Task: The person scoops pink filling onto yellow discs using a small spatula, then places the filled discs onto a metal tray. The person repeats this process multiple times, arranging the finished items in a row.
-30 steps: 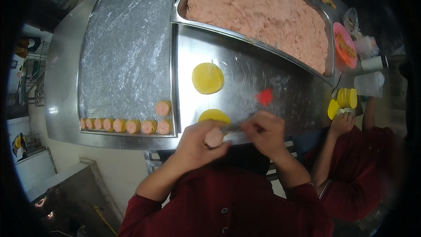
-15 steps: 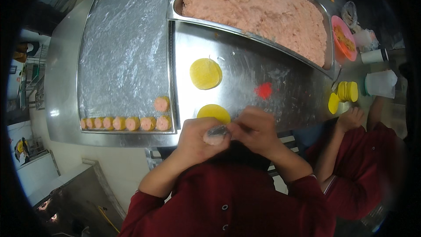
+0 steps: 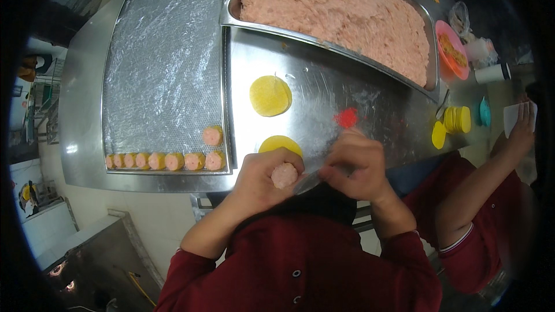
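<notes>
My left hand (image 3: 260,180) is curled round a dumpling (image 3: 284,175), whose rough pink filling shows at the top. My right hand (image 3: 357,164) holds a flat spatula (image 3: 307,182) in its bent fingers, the blade slanting toward the dumpling's side. The fingertips of that hand are just short of a small patch of red bits (image 3: 346,117) on the steel table. Partly behind my left hand lies a round yellow wrapper (image 3: 281,145). Farther off are overlapping yellow wrappers (image 3: 270,96).
A film-lined tray (image 3: 165,75) on the left holds several finished dumplings (image 3: 174,162) along its near edge. A deep steel pan of pink minced filling (image 3: 341,17) spans the back. At right stand stacked yellow wrappers (image 3: 458,119), a pink bowl (image 3: 452,51) and a co-worker's arm (image 3: 491,193).
The spatula has come off the dumpling's top, baring the filling. My right hand has moved right, fingers toward the red bits. The co-worker's hand has lifted a white container away.
</notes>
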`<state>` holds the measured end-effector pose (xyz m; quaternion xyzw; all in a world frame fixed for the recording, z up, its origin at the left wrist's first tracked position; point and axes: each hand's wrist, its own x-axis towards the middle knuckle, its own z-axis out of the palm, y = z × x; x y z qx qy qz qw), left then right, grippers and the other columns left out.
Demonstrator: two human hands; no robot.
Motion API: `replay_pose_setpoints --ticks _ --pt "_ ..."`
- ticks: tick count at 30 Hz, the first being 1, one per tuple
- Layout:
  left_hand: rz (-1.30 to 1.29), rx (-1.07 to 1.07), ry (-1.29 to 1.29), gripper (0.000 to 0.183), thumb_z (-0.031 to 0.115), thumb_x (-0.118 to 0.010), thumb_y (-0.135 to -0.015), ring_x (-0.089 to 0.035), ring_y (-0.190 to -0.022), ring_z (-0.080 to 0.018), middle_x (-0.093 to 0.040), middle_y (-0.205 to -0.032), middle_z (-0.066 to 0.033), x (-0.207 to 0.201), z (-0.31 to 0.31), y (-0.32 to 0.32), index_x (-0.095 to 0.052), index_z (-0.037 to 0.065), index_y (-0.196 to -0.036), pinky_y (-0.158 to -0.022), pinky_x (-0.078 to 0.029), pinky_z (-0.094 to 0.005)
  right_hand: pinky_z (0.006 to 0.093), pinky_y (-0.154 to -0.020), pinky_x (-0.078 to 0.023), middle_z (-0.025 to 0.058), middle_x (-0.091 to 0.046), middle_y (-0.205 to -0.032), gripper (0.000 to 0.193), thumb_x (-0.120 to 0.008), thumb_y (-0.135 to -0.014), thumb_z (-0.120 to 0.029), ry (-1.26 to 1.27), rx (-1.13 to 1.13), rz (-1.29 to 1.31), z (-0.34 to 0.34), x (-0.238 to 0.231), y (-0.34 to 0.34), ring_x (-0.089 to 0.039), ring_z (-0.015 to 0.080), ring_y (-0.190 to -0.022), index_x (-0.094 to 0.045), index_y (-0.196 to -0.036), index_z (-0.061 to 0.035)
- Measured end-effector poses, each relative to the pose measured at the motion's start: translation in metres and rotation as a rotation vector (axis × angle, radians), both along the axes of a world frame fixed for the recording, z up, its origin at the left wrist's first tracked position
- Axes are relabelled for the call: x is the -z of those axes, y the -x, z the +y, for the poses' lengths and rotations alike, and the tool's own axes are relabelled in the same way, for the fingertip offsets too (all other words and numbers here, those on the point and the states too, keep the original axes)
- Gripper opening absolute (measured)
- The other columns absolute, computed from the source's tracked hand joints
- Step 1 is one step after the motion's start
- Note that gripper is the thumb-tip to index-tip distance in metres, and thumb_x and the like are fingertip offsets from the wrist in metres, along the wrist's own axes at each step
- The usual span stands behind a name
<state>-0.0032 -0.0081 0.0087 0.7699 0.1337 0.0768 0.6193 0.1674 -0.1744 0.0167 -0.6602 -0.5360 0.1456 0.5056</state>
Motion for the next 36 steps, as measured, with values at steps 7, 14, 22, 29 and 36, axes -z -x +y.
replay_pose_setpoints --ticks 7,14,22,29,36 --pt "0.037 -0.088 -0.044 0.016 0.012 -0.084 -0.078 -0.067 -0.066 -0.0115 -0.071 -0.075 -0.0059 0.003 -0.005 0.006 -0.07 0.004 -0.08 -0.063 -0.052 -0.0273 0.0364 -0.06 -0.043 0.0042 -0.061 -0.067 0.024 -0.088 -0.08 -0.022 0.081 0.054 -0.136 0.009 0.012 0.008 -0.059 0.0216 -0.061 -0.07 -0.073 -0.0075" --pt "-0.013 -0.055 -0.081 0.017 0.012 -0.084 -0.076 -0.068 -0.067 -0.0121 -0.071 -0.075 -0.0074 0.004 -0.006 0.004 -0.071 0.003 -0.082 -0.064 -0.053 -0.0275 0.0347 -0.058 -0.043 0.0051 -0.06 -0.066 0.026 -0.088 -0.079 -0.022 0.033 0.068 -0.135 0.01 0.01 0.012 -0.058 0.0208 -0.059 -0.069 -0.072 -0.0068" --pt "-0.012 -0.032 -0.111 0.019 0.014 -0.084 -0.078 -0.067 -0.065 -0.0141 -0.07 -0.073 -0.0073 0.004 -0.004 0.004 -0.07 0.002 -0.083 -0.063 -0.052 -0.0286 0.0351 -0.054 -0.043 0.0055 -0.06 -0.066 0.024 -0.086 -0.082 -0.019 -0.001 0.102 -0.191 0.009 0.014 0.014 -0.057 0.0207 -0.058 -0.069 -0.071 -0.006" --pt "-0.006 -0.122 -0.049 0.02 0.009 -0.085 -0.078 -0.071 -0.086 -0.0168 -0.073 -0.098 -0.0126 0.004 -0.004 0.001 -0.069 0.0 -0.087 -0.075 -0.055 -0.0294 0.0288 -0.055 -0.045 0.0065 -0.064 -0.07 0.017 -0.083 -0.088 -0.013 0.196 0.276 0.097 -0.018 0.02 0.005 -0.06 0.0137 -0.063 -0.074 -0.08 -0.0003" --pt "-0.165 -0.055 -0.151 0.032 0.001 -0.086 -0.077 -0.073 -0.082 -0.0162 -0.074 -0.091 -0.0092 0.017 0.005 0.002 -0.064 0.005 -0.099 -0.073 -0.055 -0.028 0.0308 -0.065 -0.051 0.0121 -0.069 -0.085 0.015 -0.077 -0.092 -0.006 0.231 0.62 -0.002 -0.053 0.037 -0.011 -0.065 0.019 -0.071 -0.077 -0.105 0.0007"
